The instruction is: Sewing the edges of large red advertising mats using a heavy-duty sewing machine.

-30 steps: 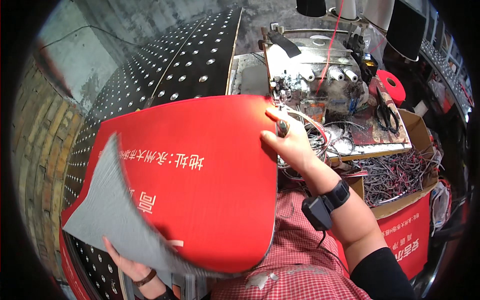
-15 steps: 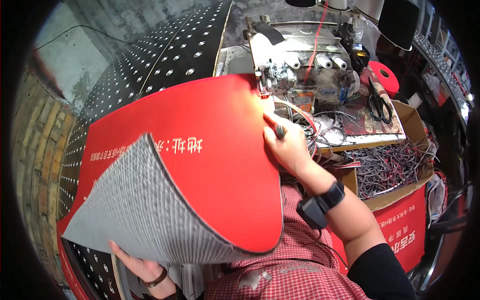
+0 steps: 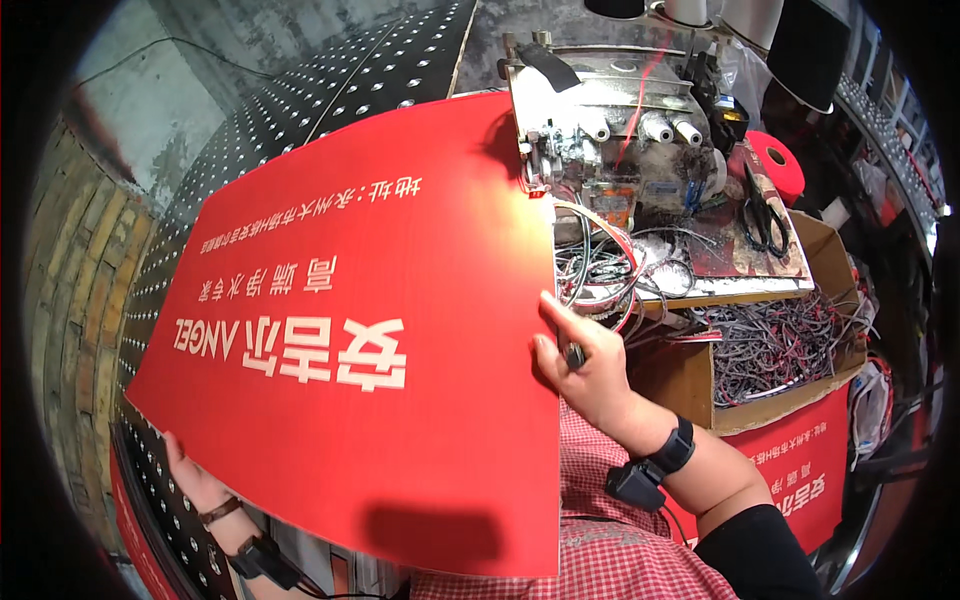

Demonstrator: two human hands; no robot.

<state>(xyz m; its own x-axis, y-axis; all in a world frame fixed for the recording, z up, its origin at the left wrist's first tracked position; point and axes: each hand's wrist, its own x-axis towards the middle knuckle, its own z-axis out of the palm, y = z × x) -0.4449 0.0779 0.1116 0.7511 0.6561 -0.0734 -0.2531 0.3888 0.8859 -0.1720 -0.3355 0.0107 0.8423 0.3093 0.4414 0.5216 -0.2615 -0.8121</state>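
Red checked shirt point(image 3: 610, 560), black wristbands, black sleeve point(image 3: 760, 550)

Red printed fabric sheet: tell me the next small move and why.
Probably slide the red printed fabric sheet rightward so its edge goes under the grey sewing machine. The right hand pinches that edge, the left hand supports the far corner, and the top corner already touches the machine.

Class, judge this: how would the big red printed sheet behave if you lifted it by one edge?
The red sheet probably flops: it spans wide, held between the left hand and right hand. It looks thin, so likely light. Its smooth face may slip in a loose grip.
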